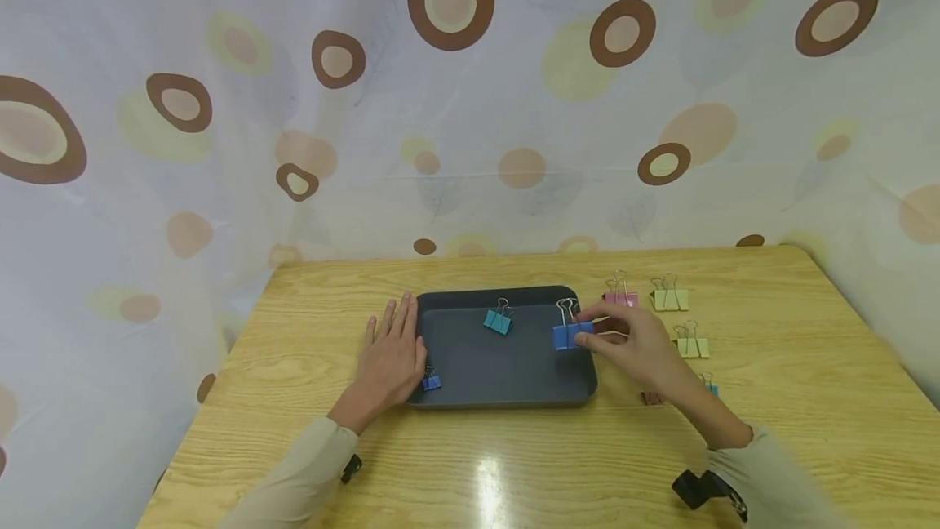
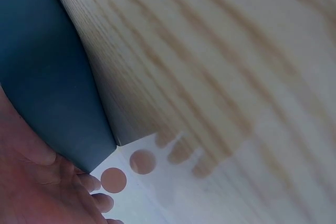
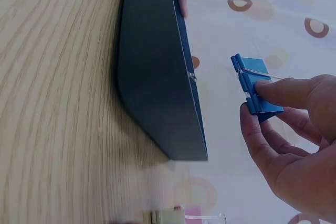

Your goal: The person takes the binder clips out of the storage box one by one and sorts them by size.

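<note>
A large blue binder clip (image 1: pixel 567 336) is pinched between the thumb and fingers of my right hand (image 1: pixel 640 343), above the right end of a dark grey tray (image 1: pixel 507 397). The right wrist view shows that blue clip (image 3: pixel 257 85) held higher than the tray's rim (image 3: pixel 157 77). My left hand (image 1: pixel 392 359) lies with straight fingers along the tray's left side, and its palm (image 2: pixel 31 182) shows beside the wall in the left wrist view. Inside the tray are a teal binder clip (image 1: pixel 498 322) near the back and a small blue binder clip (image 1: pixel 431 383) at the front left corner.
Right of the tray, on the wooden table (image 1: pixel 352 472), stand a pink clip (image 1: pixel 621 299), two pale yellow clips (image 1: pixel 671 300), a dark red clip (image 1: pixel 651 398) and a partly hidden blue clip (image 1: pixel 712 388). A patterned cloth (image 1: pixel 485 104) hangs behind the table.
</note>
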`<action>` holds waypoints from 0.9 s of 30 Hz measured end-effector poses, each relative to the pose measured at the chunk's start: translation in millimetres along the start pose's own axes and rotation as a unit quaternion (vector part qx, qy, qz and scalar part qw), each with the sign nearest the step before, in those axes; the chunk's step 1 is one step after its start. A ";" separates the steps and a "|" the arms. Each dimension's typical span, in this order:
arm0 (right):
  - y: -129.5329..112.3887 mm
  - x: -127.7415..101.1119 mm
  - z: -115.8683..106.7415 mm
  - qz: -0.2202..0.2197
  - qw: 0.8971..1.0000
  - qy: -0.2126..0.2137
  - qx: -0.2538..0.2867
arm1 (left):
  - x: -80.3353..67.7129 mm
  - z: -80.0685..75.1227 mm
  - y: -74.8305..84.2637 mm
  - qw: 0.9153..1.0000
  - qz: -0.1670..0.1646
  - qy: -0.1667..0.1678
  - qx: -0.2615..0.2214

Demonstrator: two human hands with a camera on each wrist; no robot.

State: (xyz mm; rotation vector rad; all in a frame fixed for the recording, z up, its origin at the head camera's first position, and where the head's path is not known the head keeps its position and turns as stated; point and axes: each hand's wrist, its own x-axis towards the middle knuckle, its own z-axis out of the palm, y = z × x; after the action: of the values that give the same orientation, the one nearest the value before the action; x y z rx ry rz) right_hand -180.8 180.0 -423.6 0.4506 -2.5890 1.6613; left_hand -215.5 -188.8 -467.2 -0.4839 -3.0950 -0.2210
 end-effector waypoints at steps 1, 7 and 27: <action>0.7 -1.7 -3.6 0.000 1.000 0.004 -0.003 | -0.2 -0.2 -0.1 1.000 0.000 0.001 -0.001; 5.8 -9.2 -23.1 0.008 0.999 0.023 -0.045 | -0.2 0.0 -0.7 1.000 -0.002 0.002 0.002; 51.6 -26.1 -100.8 -0.006 0.992 0.060 -0.109 | 0.4 0.8 -0.8 1.000 0.007 0.011 0.006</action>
State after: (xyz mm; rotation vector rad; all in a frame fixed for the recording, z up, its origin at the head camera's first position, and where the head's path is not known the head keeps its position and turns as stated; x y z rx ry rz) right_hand -182.0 296.0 -430.9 0.3426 -2.6332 1.3350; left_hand -216.1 -189.3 -468.2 -0.4983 -3.0687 -0.2074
